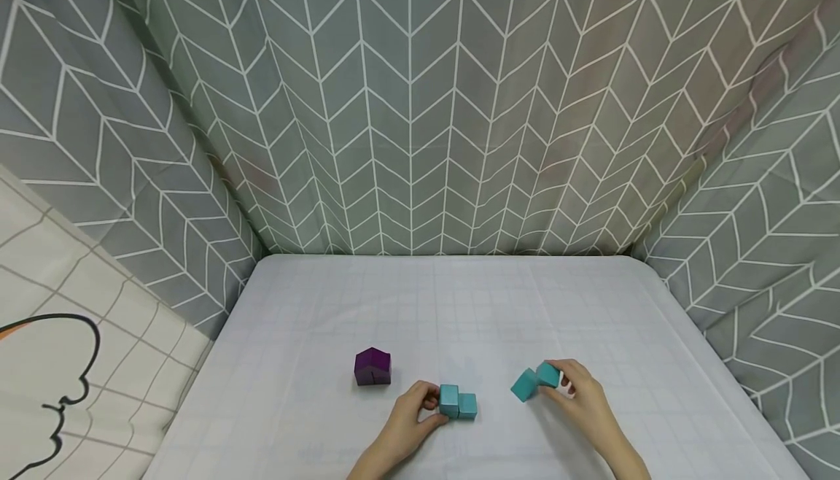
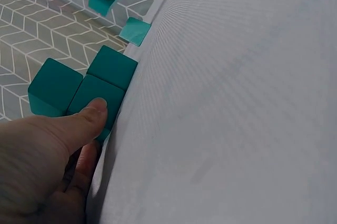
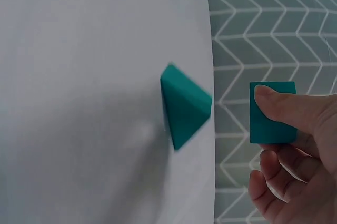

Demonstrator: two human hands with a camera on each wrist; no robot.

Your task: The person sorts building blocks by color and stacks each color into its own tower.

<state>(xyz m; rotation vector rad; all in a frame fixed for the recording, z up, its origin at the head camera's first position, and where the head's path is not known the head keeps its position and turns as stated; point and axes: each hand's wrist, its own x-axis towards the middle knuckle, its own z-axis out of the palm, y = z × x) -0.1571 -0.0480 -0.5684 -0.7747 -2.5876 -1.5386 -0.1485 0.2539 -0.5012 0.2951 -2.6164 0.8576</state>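
My left hand (image 1: pixel 412 416) grips, between thumb and fingers, the lower cube (image 2: pixel 92 95) of a small teal group. Another teal cube (image 1: pixel 449 398) sits on top of that one, and a third cube (image 1: pixel 468 405) stands against its right side on the table. My right hand (image 1: pixel 580 396) pinches a teal block (image 3: pixel 271 124) with a rectangular face, held above the table. Just left of it, a teal wedge-like block (image 3: pixel 184 108) with a triangular outline lies on the cloth, touched by neither hand.
A dark purple house-shaped block (image 1: pixel 372 368) with a seam down its front stands to the left, beyond my left hand. White cloth covers the table (image 1: pixel 420 305). Grey patterned curtains (image 1: pixel 410 101) rise behind it and at both sides.
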